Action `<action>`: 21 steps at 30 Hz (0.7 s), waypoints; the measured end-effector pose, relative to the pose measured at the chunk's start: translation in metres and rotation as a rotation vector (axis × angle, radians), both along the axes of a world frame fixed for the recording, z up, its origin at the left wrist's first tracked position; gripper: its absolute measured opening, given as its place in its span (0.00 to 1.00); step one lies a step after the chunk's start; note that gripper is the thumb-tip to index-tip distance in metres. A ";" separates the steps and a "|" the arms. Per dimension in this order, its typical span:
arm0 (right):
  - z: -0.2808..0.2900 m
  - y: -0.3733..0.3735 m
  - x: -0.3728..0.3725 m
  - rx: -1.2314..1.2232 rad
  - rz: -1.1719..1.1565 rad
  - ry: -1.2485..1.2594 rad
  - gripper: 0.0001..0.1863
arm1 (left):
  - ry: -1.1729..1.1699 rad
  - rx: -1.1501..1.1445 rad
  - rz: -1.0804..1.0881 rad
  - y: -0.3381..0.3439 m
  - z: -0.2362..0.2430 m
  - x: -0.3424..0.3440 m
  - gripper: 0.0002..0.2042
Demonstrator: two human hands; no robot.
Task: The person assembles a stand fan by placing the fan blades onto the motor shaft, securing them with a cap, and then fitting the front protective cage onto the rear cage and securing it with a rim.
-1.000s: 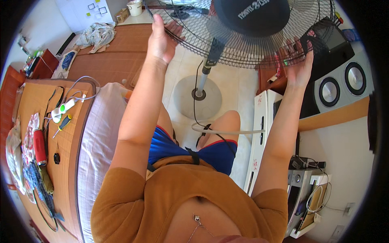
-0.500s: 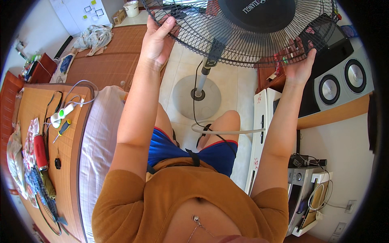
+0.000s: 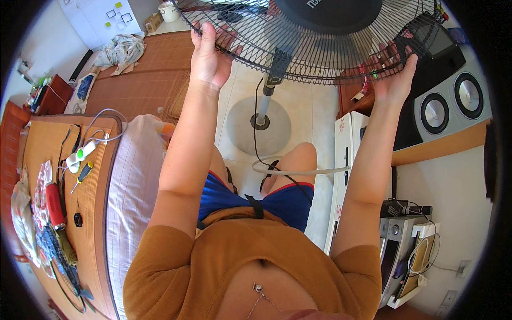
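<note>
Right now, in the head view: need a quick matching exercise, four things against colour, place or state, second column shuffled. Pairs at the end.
Column one
1. fan guard
2. fan base
3. screwdriver
4. shorts

Column two
A. blue with red trim
B. grey and round, on the floor
C. black wire, held at its sides by the left hand and the right hand
D. yellow and dark handle, lying on the tan mat

Right pairs: 1-C, 2-B, 3-D, 4-A.
</note>
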State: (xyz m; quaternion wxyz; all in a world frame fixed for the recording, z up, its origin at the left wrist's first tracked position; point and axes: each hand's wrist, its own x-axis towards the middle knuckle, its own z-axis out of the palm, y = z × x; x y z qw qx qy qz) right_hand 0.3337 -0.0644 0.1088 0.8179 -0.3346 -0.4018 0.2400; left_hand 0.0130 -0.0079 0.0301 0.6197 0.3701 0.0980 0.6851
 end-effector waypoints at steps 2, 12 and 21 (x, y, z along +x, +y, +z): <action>-0.001 0.002 0.005 0.028 0.046 -0.013 0.28 | -0.076 -0.016 -0.082 0.008 -0.007 -0.004 0.28; 0.001 -0.003 -0.008 0.055 -0.029 -0.003 0.28 | -0.137 0.030 -0.066 0.009 -0.025 0.010 0.25; 0.004 -0.011 -0.022 0.048 -0.040 -0.058 0.24 | -0.062 -0.089 -0.159 -0.009 -0.007 0.008 0.21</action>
